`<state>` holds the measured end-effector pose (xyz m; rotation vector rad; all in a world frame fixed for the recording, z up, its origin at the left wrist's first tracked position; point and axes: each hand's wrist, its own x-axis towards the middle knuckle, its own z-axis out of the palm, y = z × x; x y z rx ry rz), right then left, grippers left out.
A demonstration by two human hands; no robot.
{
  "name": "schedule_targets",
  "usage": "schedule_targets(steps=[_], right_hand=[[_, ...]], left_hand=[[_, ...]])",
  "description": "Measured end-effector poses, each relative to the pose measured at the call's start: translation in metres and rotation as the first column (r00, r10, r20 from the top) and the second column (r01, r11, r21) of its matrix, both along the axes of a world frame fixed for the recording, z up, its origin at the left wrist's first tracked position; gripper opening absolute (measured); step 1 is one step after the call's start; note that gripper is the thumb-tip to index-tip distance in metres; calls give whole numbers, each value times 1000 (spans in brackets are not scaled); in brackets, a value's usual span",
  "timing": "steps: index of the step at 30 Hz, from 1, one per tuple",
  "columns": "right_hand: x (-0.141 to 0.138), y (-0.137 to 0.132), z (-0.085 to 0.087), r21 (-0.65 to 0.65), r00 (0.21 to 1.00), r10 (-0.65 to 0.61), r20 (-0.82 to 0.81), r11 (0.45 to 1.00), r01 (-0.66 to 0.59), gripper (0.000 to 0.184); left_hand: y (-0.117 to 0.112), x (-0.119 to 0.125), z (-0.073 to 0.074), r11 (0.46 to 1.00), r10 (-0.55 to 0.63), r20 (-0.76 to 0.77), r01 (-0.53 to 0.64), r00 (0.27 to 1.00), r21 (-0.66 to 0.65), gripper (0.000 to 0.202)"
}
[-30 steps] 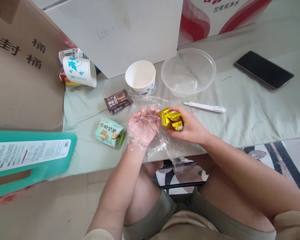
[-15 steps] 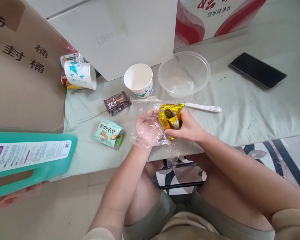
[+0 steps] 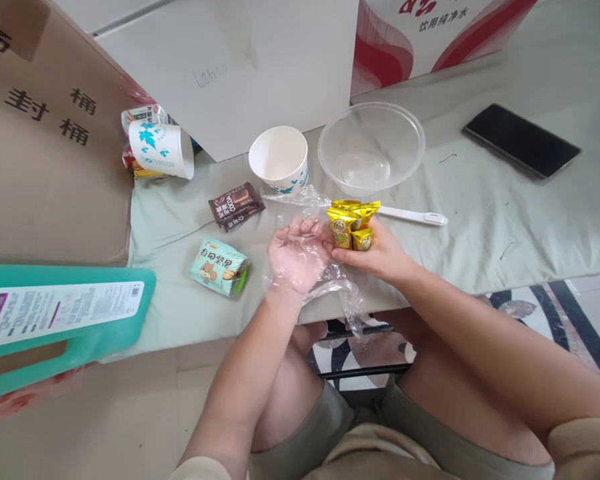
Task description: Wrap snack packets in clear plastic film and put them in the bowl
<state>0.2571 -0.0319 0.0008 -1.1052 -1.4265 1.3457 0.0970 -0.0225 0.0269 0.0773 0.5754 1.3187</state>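
Observation:
My left hand (image 3: 300, 257) lies palm up with its fingers loosely apart. Clear crinkled plastic (image 3: 343, 287) covers it and spreads around the wrist; I cannot tell whether this is a bag or a glove. Right beside its fingertips, my right hand (image 3: 383, 253) is closed around several small shiny yellow snack packets (image 3: 345, 227), bunched together with their ends sticking up. Behind them lies a white plastic handle (image 3: 420, 215), partly hidden by the packets. To the left are brown cocoa snack packets (image 3: 237, 205) and a light green nut packet (image 3: 219, 267).
A white paper cup (image 3: 279, 157) and a clear plastic bowl (image 3: 370, 147) stand behind my hands. Another paper cup (image 3: 160, 148) lies tipped by the cardboard box (image 3: 55, 167). A black phone (image 3: 523, 140) is at right; a teal container (image 3: 140, 313) stands at left.
The yellow packets have turned more upright and shifted slightly right in my right hand, so their fronts show. The plastic below my left hand has shifted.

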Motion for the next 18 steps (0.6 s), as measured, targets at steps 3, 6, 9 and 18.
schedule_targets(steps=[3, 6, 9, 18], right_hand=[[3, 0, 4, -138, 995, -40, -91, 990, 27, 54], [6, -1, 9, -183, 975, -95, -199, 981, 58, 55], [19, -6, 13, -106, 956, -167, -239, 984, 145, 48], [44, 36, 91, 203, 856, -507, 102, 853, 481, 46]], left_hand=[[3, -7, 1, 999, 51, -24, -51, 998, -9, 31], [6, -14, 1, 992, 115, -98, -119, 989, -37, 33], [8, -19, 0, 987, 146, -98, -152, 984, -57, 33], [10, -22, 0, 997, 55, 15, -54, 998, -49, 32]])
